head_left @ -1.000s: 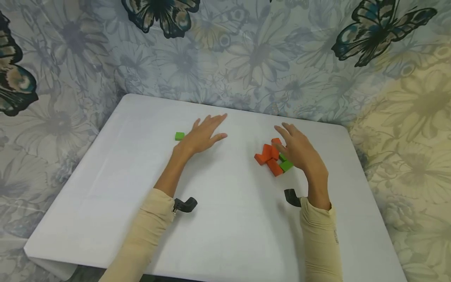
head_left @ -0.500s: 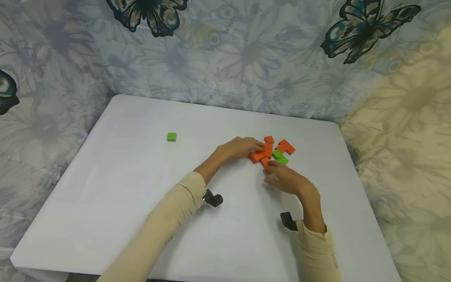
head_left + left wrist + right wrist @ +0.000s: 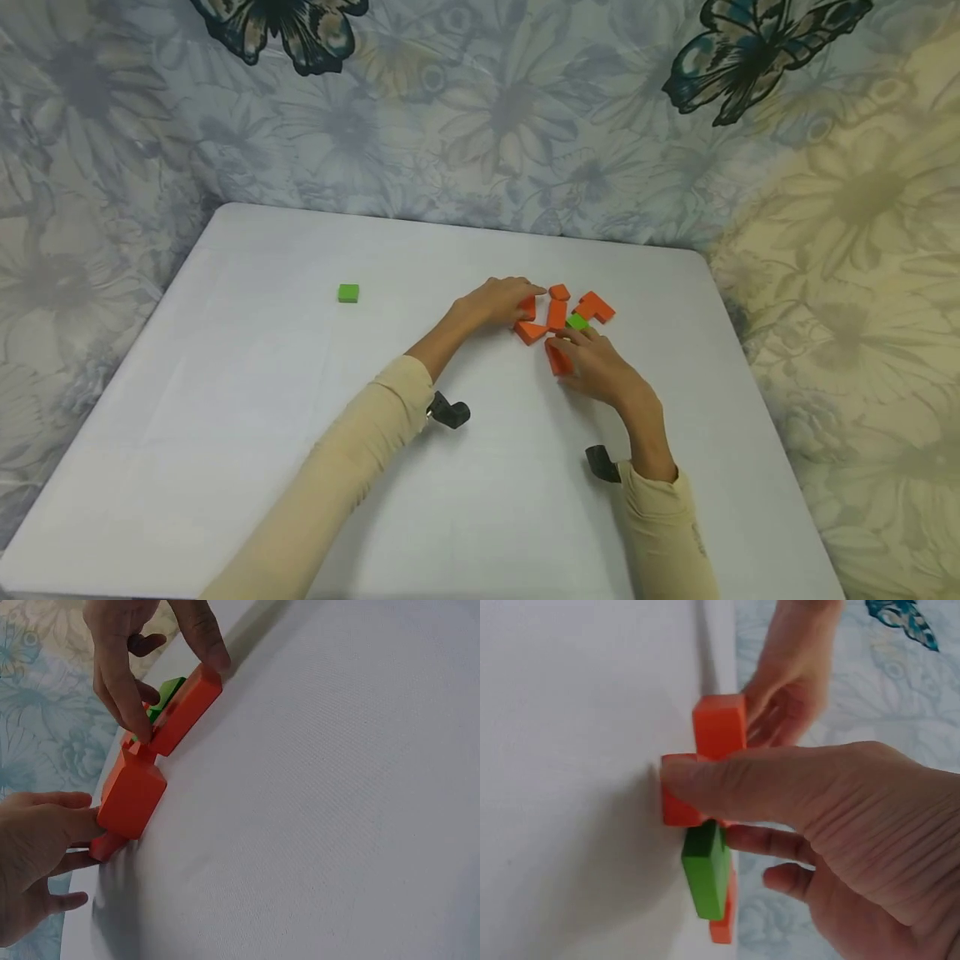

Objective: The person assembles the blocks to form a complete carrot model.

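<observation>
Right hand [image 3: 602, 368] pinches a long orange block [image 3: 557, 359] end to end, its length pointing away across the white worktop [image 3: 187, 417], while the left hand [image 3: 491, 302] curls round a second orange block [image 3: 528, 307] farther off and leftward.

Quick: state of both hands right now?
Left hand: closed, holding an orange block.
Right hand: closed, pinching another orange block between thumb and fingers.

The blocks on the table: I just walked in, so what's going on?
At a white table, a person's left hand pinches an orange block, while the right hand grips another orange block nearer the camera. More orange blocks and at least one green block lie beside them; one green piece sits apart to the left.
</observation>
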`<state>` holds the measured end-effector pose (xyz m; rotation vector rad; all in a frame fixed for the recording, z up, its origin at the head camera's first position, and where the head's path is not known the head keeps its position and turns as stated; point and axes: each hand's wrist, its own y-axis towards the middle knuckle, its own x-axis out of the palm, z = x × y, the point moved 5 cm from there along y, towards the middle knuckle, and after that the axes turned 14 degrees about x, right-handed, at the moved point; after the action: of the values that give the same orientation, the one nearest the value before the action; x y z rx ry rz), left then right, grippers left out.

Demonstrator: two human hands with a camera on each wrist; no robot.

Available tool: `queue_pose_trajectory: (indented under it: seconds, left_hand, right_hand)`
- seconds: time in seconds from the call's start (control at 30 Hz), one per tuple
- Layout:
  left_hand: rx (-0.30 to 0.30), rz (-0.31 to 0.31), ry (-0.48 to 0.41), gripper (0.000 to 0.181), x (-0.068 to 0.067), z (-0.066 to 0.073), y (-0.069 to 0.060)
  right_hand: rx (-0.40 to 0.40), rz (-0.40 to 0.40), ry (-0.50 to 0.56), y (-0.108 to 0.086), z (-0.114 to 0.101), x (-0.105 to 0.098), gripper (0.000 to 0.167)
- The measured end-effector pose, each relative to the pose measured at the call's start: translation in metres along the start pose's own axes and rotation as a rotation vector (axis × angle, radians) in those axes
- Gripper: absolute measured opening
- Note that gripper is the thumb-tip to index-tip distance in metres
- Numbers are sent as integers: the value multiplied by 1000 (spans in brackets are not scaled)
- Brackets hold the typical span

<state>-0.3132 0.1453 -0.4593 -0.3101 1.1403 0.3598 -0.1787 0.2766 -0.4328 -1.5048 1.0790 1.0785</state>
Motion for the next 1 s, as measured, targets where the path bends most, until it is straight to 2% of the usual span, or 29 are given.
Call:
queue_pose_trajectory:
  seconds: [0.13, 0.3, 0.43, 0.63, 0.83, 1.0]
  left_hand:
    - [5, 27, -8, 65, -1, -5, -3]
    - [-38, 141, -23, 66, -12, -15, -22]
    - [-65, 227, -9, 67, -28, -18, -50]
    - [-104, 278, 14, 67, -44, -16, -100]
    - [-133, 283, -47, 68, -43, -9, -144]
    - [-131, 236, -93, 70, -32, -2, -169]
  right_hand:
    - [-1, 37, -33, 7, -2, 1, 58]
    - [-29, 57, -6, 9, -6, -3, 55]
    - [-74, 77, 71, 5, -12, -10, 54]
    - [-144, 99, 149, 7, -30, -22, 49]
    - [-256, 76, 179, 23, -64, -24, 52]
    - [-290, 24, 160, 38, -88, -17, 57]
